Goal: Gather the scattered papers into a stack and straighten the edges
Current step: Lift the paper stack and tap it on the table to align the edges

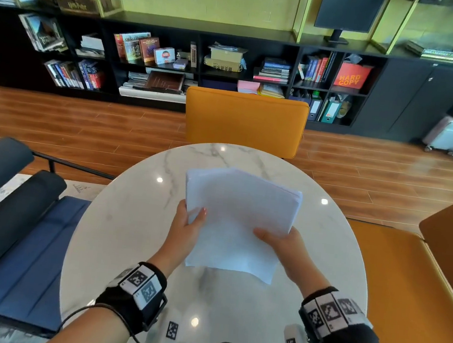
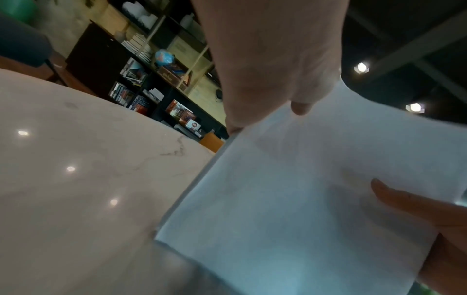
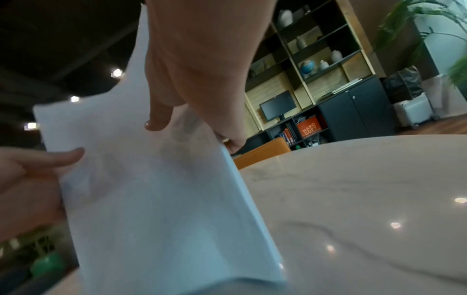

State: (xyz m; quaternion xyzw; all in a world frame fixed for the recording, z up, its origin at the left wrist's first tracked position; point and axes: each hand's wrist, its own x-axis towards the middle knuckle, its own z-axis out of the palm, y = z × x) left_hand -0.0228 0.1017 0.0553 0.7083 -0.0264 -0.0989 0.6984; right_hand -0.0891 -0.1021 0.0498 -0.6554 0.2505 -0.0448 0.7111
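A stack of white papers (image 1: 238, 223) is being held just above the round marble tabletop (image 1: 131, 217) between both hands, its lower edge seen close to the surface in the wrist views. The stack's left edge is being gripped by the left hand (image 1: 185, 230), the thumb lying on top and the fingers (image 3: 50, 157) curled underneath. The right edge is being pinched by the right hand (image 1: 282, 243) in the same manner, thumb above and fingers (image 2: 404, 197) below. The sheets are not being kept fully flush; the far corners are fanning slightly. An orange chair (image 1: 246, 120) is being seen beyond the tabletop, and a black bookshelf (image 1: 176, 54) is standing behind it.
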